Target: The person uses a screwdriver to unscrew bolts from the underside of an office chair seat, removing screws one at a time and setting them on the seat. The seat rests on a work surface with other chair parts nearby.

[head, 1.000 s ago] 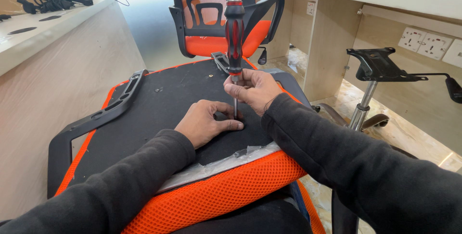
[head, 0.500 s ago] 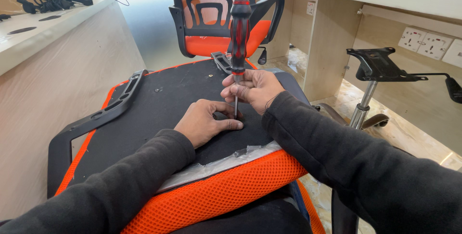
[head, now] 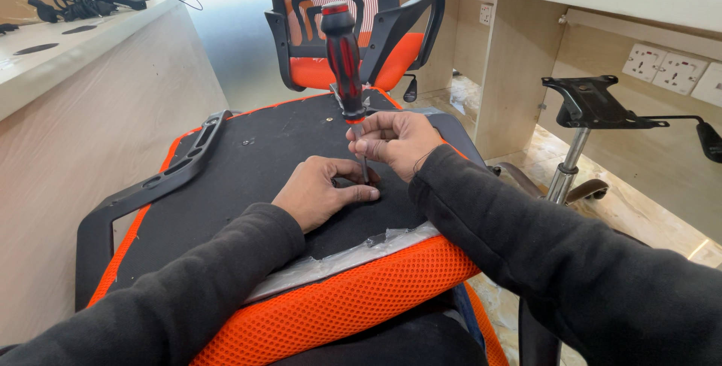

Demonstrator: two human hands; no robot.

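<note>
Pinching screwdriver (head: 347, 65) shaft, right hand (head: 398, 140) fingers (head: 368, 127) closed; left hand (head: 320, 193) steadying tip.

Right hand (head: 398, 139) pinching upright screwdriver (head: 344, 61), left hand (head: 323, 191) steadying tip

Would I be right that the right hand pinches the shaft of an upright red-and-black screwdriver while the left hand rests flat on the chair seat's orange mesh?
Not quite. The left hand rests on the seat's black underside panel, not the orange mesh. The head view shows this. The right hand does pinch the shaft of the upright red-and-black screwdriver.
</note>
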